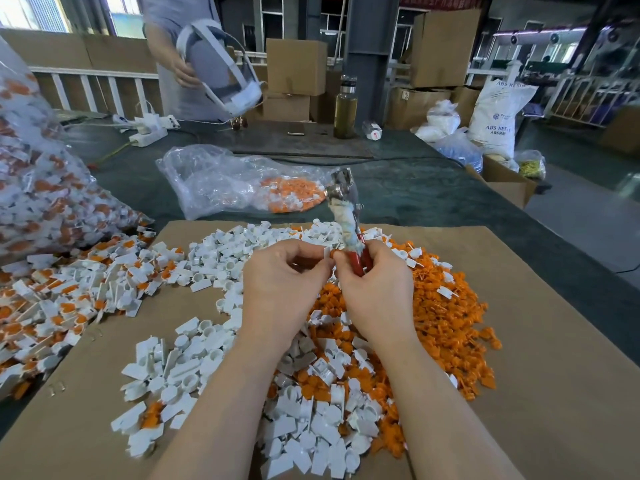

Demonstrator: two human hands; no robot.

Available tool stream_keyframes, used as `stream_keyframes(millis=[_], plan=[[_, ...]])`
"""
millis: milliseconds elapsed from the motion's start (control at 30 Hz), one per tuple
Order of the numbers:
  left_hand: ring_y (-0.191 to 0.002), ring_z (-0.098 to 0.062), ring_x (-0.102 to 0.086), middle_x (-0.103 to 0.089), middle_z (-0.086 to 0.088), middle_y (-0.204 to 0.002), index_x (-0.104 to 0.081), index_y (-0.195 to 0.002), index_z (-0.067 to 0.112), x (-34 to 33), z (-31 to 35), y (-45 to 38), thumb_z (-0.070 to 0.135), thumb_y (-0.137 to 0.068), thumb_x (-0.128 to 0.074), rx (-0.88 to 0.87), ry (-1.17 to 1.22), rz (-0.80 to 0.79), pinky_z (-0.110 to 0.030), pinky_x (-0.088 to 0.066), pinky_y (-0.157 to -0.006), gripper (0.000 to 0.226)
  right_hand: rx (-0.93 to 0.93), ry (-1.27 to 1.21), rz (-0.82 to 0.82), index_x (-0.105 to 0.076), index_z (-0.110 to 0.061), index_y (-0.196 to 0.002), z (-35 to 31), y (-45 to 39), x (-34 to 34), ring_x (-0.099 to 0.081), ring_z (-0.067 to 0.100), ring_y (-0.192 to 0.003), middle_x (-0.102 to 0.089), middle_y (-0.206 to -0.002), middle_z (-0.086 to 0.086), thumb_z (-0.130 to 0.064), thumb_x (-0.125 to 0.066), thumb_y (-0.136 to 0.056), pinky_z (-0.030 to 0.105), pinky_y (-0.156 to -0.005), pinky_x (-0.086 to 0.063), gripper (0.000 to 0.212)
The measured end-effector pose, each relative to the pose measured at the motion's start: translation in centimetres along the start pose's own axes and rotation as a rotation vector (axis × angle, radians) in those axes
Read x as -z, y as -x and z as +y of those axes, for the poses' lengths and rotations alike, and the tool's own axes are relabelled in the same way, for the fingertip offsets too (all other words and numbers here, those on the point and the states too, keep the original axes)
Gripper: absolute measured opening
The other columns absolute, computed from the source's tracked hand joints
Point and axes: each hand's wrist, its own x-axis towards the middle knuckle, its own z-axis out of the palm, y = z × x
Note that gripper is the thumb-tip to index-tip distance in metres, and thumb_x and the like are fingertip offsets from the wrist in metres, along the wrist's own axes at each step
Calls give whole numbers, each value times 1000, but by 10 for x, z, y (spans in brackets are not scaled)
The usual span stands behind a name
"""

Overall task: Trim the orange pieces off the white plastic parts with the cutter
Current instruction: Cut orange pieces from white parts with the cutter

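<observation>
Left hand (282, 271) pinching a small white part (327, 252) at fingertips; right hand (375, 277) wrapped round cutter (346, 216), its fingertips on the orange piece (335, 253) joined to that part. Cutter head upright beyond the grip. White pile (221, 258) left of grip, orange pile (446, 306) right, on cardboard (519, 341). Farther: bag (225, 181), bottle (345, 107).

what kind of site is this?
Most likely a plastics factory floor: a resin sack marked ABS, stacked cardboard boxes, and heaps of white parts and orange pieces on the table.
</observation>
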Motion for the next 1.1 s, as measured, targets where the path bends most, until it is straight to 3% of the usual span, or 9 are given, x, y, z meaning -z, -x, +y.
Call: stream_keyframes(millis=[67,267,467,600,800,900,1000,1100], plan=[[-69,-4,-69,-73,15,-70,-78,-79,27,-1,-1,0,20,-80,-81,-16,-11,6,-21,-57,-67,8,-3,-8,-8,-57,-27,-83,-1,0,0,-51,0,-57,-53,-64,-17,-37,-66,-89,12,-50,-29,15],[-65,1,-66,-71,21,-69,-74,-75,32,-3,-1,0,19,-80,-80,-34,-28,29,-10,-52,-59,15,-16,-77,-71,-59,-27,-82,0,-2,2,-52,2,-61,-55,-66,-16,-33,-65,-91,17,-55,-34,12],[-62,6,-64,-69,23,-67,-69,-72,34,-3,-3,0,20,-79,-81,-37,-27,71,-6,-47,-57,20,-11,-137,-118,-62,-23,-86,0,-2,3,-52,-5,-57,-55,-64,-15,-26,-63,-92,10,-49,-35,7],[-59,5,-62,-70,13,-67,-70,-76,31,-3,-5,-2,23,-80,-81,-27,-33,85,-5,-45,-54,14,-14,-166,-161,-62,-24,-81,-1,-1,4,-54,-3,-57,-57,-64,-12,-24,-62,-92,12,-48,-38,11],[-65,-7,-72,-73,4,-67,-69,-81,18,2,-5,-7,15,-83,-78,62,137,56,-19,-57,-64,10,-116,-352,-292,-66,-30,-87,-2,-2,11,-65,5,-73,-69,-74,-8,-20,-62,-92,10,-58,-47,11],[-66,-10,-73,-73,2,-67,-70,-83,13,6,-4,-8,10,-85,-75,103,258,54,-16,-56,-62,7,-127,-327,-389,-68,-27,-89,1,-3,16,-66,9,-79,-69,-83,-5,-19,-64,-88,20,-70,-49,9],[-67,-12,-73,-72,3,-65,-69,-83,12,9,-5,-11,6,-86,-73,148,357,62,-20,-57,-65,8,-125,-267,-471,-67,-24,-89,1,-2,19,-64,13,-81,-68,-87,1,-20,-65,-86,29,-68,-51,6],[-65,-12,-71,-71,3,-64,-67,-82,12,13,-7,-13,5,-87,-71,153,426,72,-23,-58,-68,9,-114,-218,-550,-64,-17,-93,1,-2,23,-63,23,-86,-66,-93,10,-20,-66,-86,39,-77,-52,8]])
